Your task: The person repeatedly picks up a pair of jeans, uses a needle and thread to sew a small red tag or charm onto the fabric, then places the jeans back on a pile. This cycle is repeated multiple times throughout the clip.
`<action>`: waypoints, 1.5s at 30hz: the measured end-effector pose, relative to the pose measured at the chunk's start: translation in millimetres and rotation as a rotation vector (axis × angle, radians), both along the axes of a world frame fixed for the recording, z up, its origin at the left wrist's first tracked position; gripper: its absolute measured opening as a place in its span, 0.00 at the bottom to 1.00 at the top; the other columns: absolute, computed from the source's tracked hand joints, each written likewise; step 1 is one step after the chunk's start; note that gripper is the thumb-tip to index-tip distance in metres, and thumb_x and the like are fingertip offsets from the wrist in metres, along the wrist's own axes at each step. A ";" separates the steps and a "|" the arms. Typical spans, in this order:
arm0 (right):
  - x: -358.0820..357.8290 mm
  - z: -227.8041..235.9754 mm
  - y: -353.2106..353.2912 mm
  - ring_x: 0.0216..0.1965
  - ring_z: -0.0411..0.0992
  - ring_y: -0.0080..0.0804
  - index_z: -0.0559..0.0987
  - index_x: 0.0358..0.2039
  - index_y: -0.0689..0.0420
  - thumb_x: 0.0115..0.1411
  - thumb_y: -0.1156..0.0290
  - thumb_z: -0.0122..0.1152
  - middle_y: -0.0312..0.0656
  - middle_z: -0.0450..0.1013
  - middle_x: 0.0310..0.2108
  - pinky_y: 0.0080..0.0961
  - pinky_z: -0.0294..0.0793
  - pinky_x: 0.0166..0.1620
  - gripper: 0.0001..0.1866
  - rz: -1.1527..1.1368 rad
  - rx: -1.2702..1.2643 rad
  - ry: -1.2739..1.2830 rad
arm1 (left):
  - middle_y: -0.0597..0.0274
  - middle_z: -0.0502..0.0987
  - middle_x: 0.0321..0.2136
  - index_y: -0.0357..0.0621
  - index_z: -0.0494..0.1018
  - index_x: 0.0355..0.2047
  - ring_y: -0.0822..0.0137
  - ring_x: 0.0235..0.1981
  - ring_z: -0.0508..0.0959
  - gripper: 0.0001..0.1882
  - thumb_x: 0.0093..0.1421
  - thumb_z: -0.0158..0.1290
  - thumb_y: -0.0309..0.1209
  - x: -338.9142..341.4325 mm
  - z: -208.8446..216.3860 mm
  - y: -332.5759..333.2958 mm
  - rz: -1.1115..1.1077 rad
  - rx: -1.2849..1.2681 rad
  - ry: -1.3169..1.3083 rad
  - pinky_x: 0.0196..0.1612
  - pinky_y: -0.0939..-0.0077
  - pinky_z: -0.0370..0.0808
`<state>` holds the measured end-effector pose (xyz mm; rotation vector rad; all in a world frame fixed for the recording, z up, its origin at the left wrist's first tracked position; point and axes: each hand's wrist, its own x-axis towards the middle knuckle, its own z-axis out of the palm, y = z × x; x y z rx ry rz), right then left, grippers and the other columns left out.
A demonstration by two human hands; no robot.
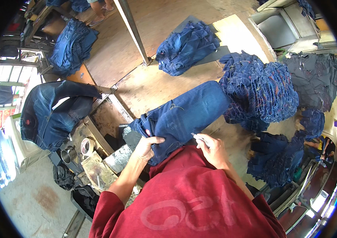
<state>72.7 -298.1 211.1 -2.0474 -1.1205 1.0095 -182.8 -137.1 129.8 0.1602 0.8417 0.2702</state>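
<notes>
A dark blue pair of jeans lies folded lengthwise in front of me, slanting up to the right. Loose pale threads show on the denim. At its near left end my left hand is closed on the cloth, thumb on top and fingers partly hidden beneath. My right hand is closed around a small pale tool, whose tip points at the jeans' near edge. The tool's exact kind is too small to make out, though it resembles thread snips.
Denim piles lie ahead, far left and right. More jeans drape at left, near a tape roll and metal cup. A metal post rises ahead. Another person's legs show at the top.
</notes>
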 end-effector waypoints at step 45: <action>-32.3 30.0 44.6 0.33 0.75 0.41 0.87 0.39 0.52 0.66 0.71 0.70 0.37 0.82 0.34 0.38 0.75 0.41 0.03 0.059 0.229 -0.511 | 0.45 0.88 0.41 0.28 0.81 0.49 0.55 0.38 0.89 0.20 0.55 0.57 0.13 3.5 30.1 3.9 -0.083 0.034 0.044 0.45 0.61 0.89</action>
